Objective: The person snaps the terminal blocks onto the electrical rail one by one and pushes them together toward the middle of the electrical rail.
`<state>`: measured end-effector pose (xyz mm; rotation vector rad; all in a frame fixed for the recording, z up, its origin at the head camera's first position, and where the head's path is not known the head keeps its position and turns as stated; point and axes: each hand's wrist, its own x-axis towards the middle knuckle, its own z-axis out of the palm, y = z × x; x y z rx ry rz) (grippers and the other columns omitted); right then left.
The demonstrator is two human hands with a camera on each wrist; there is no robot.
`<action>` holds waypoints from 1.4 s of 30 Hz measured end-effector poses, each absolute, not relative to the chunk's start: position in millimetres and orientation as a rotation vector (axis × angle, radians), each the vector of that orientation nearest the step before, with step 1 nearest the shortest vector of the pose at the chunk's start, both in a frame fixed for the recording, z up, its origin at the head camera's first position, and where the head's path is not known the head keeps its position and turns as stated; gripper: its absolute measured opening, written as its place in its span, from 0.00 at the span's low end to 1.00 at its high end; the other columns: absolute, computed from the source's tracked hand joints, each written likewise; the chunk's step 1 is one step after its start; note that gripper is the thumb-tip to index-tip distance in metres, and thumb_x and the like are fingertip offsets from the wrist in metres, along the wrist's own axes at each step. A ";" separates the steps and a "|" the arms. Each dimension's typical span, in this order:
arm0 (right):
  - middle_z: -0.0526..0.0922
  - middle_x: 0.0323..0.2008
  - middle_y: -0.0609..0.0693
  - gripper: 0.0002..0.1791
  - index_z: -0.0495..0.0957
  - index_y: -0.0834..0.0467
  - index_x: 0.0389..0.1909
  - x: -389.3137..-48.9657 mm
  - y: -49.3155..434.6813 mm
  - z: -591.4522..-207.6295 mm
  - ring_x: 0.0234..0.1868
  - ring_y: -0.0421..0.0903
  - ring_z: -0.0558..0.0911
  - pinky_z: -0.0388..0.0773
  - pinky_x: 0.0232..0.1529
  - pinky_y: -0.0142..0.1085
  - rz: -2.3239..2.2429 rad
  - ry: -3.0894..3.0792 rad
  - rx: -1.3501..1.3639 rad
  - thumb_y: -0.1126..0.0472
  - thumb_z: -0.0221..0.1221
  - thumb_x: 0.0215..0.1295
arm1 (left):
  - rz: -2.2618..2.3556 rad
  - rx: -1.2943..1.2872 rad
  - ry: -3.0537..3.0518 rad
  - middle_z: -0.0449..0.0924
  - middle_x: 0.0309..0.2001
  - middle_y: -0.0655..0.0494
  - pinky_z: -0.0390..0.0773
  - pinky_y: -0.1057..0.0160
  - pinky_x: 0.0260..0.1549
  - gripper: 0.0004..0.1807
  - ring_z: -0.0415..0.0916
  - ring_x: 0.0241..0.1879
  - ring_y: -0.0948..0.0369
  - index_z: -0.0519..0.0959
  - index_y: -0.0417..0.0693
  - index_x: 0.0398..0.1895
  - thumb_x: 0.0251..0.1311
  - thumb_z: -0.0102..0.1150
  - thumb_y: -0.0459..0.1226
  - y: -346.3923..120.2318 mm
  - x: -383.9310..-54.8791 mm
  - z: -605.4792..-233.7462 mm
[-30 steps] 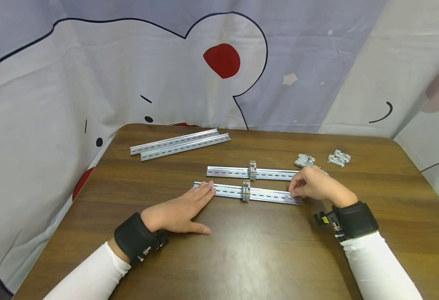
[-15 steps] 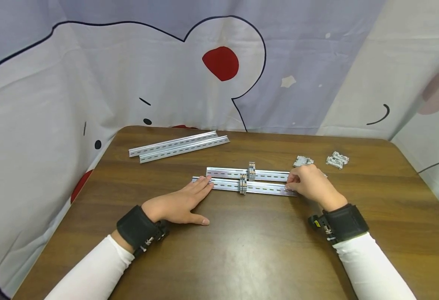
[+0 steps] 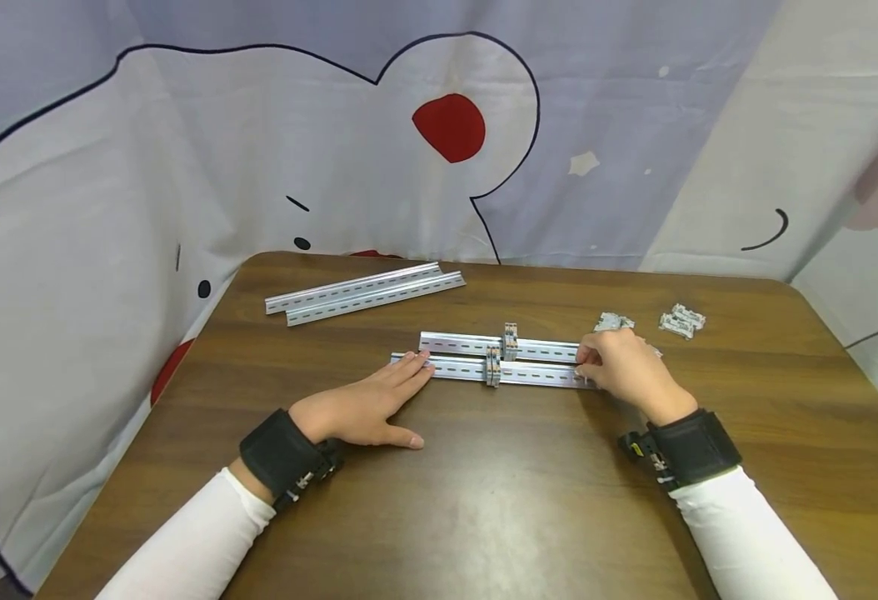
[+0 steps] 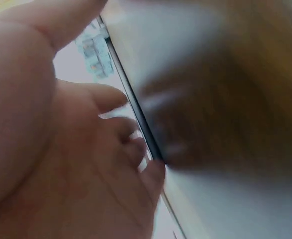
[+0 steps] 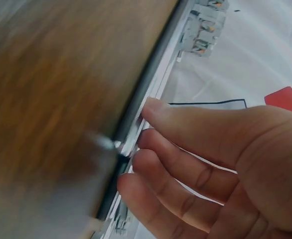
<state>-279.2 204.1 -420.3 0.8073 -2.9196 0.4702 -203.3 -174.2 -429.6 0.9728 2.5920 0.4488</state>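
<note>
Two slotted metal DIN rails lie nearly parallel and close together mid-table in the head view. On the front rail (image 3: 540,375) sits a small grey stack of terminal blocks (image 3: 493,367); a similar stack (image 3: 510,342) is on the rear rail (image 3: 457,343). My left hand (image 3: 364,408) lies spread, fingertips on the front rail's left end. At that rail's right end, my right hand (image 3: 628,371) pinches it between thumb and bent fingers, covering the ends of both rails. The right wrist view shows the thumb (image 5: 158,112) and fingertips along the rail's edge.
Two more DIN rails (image 3: 379,299) lie side by side at the back left. Loose grey terminal blocks (image 3: 683,320) rest at the back right, with another group (image 3: 615,322) just behind my right hand. A printed curtain (image 3: 319,150) hangs behind the wooden table (image 3: 484,500).
Both hands have slid the front rail away from me, up close to the rear rail. Over the last half second the hands and rails have hardly moved.
</note>
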 end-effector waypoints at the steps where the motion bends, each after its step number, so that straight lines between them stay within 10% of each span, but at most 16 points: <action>1: 0.83 0.23 0.45 0.04 0.83 0.55 0.26 -279.6 203.6 -420.1 0.25 0.40 0.79 0.77 0.28 0.40 0.470 -2.915 0.808 0.65 0.69 0.53 | 0.471 0.970 2.586 0.30 0.79 0.47 0.45 0.45 0.72 0.50 0.31 0.77 0.46 0.43 0.46 0.78 0.63 0.56 0.58 -174.7 -204.1 -429.6; 12: 0.85 0.27 0.48 0.04 0.85 0.58 0.33 -292.6 189.1 -422.3 0.29 0.44 0.83 0.79 0.33 0.41 0.761 -2.835 0.726 0.61 0.65 0.61 | 0.777 0.899 2.775 0.58 0.74 0.50 0.61 0.47 0.67 0.32 0.55 0.73 0.53 0.65 0.55 0.72 0.67 0.56 0.53 -186.4 -232.7 -434.9; 21: 0.87 0.32 0.53 0.09 0.86 0.59 0.37 -332.0 155.6 -404.7 0.33 0.48 0.83 0.78 0.34 0.40 0.935 -2.883 0.623 0.58 0.63 0.63 | 1.015 0.176 3.219 0.77 0.58 0.41 0.75 0.45 0.50 0.22 0.78 0.51 0.46 0.77 0.43 0.60 0.63 0.61 0.38 -242.2 -254.8 -431.4; 42: 0.81 0.31 0.53 0.15 0.85 0.65 0.36 -415.7 73.6 -396.4 0.38 0.52 0.76 0.76 0.38 0.39 0.478 -3.331 0.570 0.54 0.65 0.62 | 0.922 -0.219 3.161 0.82 0.44 0.37 0.73 0.45 0.48 0.24 0.76 0.49 0.43 0.79 0.31 0.55 0.61 0.61 0.40 -279.7 -266.0 -444.5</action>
